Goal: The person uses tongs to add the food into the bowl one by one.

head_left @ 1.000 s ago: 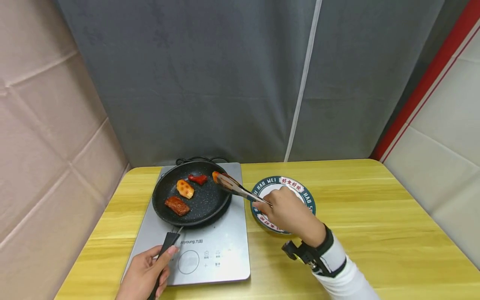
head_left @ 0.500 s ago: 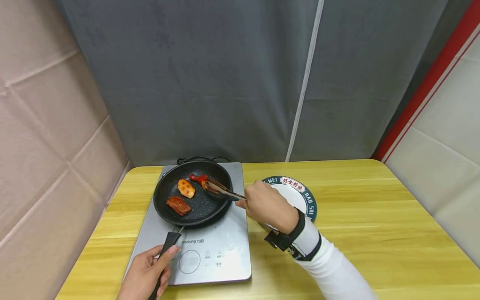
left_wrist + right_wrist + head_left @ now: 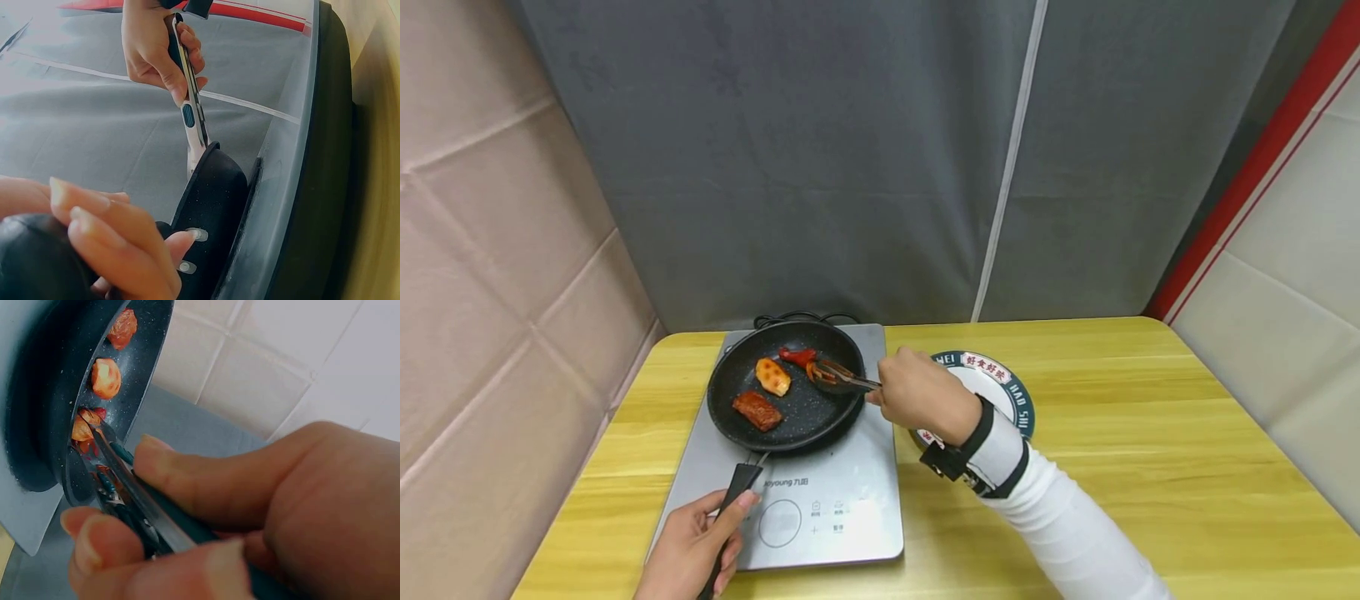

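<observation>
The black speckled frying pan (image 3: 805,425) sits on a silver induction cooktop (image 3: 865,533). My left hand (image 3: 688,546) grips the pan's black handle (image 3: 741,481), thumb along its top. With my right hand (image 3: 925,396) I hold metal tongs (image 3: 853,381), their tips down inside the pan's right side. Between the tips in the right wrist view is an orange piece of food (image 3: 82,428), partly covered by the tongs. A red piece (image 3: 796,356) lies right beside it. Farther left in the pan are a yellow-orange browned piece (image 3: 772,377) and a reddish-brown slab of meat (image 3: 757,411).
Right of the cooktop, partly under my right forearm and hand, stands a round plate (image 3: 1021,408) with a dark patterned rim. A black cord (image 3: 805,316) lies behind the pan. The wooden table (image 3: 1150,450) ends at a grey curtain (image 3: 820,167).
My right hand has moved left from over the plate, bringing the tongs and the orange piece from the pan's right rim down into the pan beside the red piece. My left hand stays put.
</observation>
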A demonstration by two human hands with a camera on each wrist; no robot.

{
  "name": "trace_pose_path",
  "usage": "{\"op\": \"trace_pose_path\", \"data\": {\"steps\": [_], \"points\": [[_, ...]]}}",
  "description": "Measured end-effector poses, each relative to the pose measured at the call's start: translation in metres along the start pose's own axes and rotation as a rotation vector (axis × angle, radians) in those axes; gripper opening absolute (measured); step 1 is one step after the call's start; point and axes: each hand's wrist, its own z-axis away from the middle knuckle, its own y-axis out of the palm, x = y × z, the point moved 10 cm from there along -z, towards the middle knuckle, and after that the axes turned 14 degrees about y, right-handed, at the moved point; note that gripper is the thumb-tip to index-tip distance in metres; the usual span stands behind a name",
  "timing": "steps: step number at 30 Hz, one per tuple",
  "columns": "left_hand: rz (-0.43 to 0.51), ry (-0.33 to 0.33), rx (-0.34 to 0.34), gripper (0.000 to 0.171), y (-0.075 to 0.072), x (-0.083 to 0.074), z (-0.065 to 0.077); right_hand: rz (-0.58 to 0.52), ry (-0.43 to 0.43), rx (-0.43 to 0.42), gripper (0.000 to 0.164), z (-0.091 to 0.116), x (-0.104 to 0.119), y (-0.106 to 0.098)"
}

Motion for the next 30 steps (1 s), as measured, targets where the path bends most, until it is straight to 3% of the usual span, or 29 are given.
{"op": "trace_pose_path", "data": {"steps": [9, 17, 30], "points": [[-0.006, 0.000, -0.005, 0.051, 0.0001, -0.0001, 0.0006, 0.035, 0.022, 0.038, 0.026, -0.0019, 0.0033, -0.0005], [-0.011, 0.009, -0.008, 0.049, -0.0004, -0.0015, 0.0001, -0.008, 0.063, 0.066, 0.024, -0.0023, -0.0002, -0.0005], [-0.005, 0.002, -0.004, 0.050, -0.0001, 0.0004, -0.0008, 0.011, 0.070, 0.037, 0.025, -0.0025, 0.0000, -0.0052]]}}
